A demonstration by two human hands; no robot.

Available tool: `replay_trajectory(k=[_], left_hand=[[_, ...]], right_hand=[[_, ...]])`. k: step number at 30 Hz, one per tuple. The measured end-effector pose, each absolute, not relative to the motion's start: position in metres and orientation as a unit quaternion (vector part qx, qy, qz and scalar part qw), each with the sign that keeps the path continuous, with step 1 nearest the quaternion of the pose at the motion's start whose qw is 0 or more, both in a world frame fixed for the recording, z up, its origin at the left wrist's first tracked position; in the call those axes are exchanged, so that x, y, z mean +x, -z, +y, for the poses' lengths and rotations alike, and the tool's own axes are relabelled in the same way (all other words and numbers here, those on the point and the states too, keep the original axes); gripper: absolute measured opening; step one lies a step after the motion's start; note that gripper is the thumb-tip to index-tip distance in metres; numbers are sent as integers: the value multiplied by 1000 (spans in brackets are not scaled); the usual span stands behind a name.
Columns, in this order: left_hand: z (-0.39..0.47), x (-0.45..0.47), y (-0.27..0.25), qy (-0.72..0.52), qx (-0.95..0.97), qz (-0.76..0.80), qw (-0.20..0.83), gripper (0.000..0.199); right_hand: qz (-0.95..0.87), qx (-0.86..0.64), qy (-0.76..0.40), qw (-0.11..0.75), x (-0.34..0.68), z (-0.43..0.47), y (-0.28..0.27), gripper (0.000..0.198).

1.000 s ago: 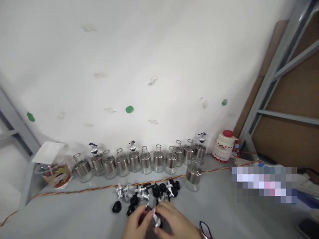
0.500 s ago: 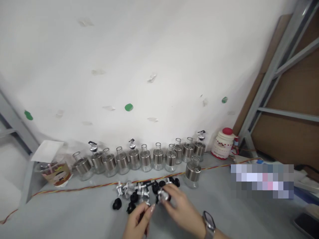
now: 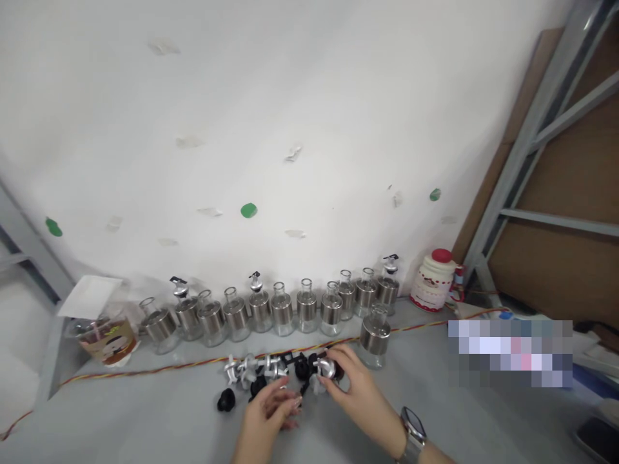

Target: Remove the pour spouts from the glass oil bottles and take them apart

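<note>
My right hand (image 3: pixel 358 390) is closed around a silver pourer top (image 3: pixel 325 368), with thumb and fingers on either side of it. To its left, my left hand (image 3: pixel 271 412) has curled fingers, and a small black part (image 3: pixel 304 388) shows at its thumb tip. Loose silver pourer tops (image 3: pixel 247 370) lie just beyond the left hand. Among them are black stoppers (image 3: pixel 302 367), and one black stopper (image 3: pixel 225 400) sits apart on the left. The left hand partly hides another black piece (image 3: pixel 258 386).
Several glass bottles with metal bands (image 3: pixel 283 314) line the wall; some carry pourer tops. One bottle (image 3: pixel 374 335) stands nearer, by my right hand. A twisted red-yellow cord (image 3: pixel 184 367) crosses the grey table (image 3: pixel 145 412). A cream jar (image 3: pixel 432 283) and a drink cup (image 3: pixel 113 345) flank the row.
My right hand has shifted slightly right and away from me with the silver pourer top. The left hand's fingers have loosened from a tight pinch into a looser curl.
</note>
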State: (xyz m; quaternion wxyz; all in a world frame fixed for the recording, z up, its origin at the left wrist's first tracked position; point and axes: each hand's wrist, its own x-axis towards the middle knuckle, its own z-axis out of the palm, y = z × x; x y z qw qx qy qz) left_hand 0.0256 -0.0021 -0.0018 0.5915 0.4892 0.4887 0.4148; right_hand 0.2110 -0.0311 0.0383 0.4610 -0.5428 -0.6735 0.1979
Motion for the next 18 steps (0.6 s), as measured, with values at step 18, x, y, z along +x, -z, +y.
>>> replay_trajectory(k=[18], left_hand=[[-21, 15, -7, -207, 874, 420, 129, 38]], right_hand=[[-876, -435, -140, 153, 190, -49, -30, 34]])
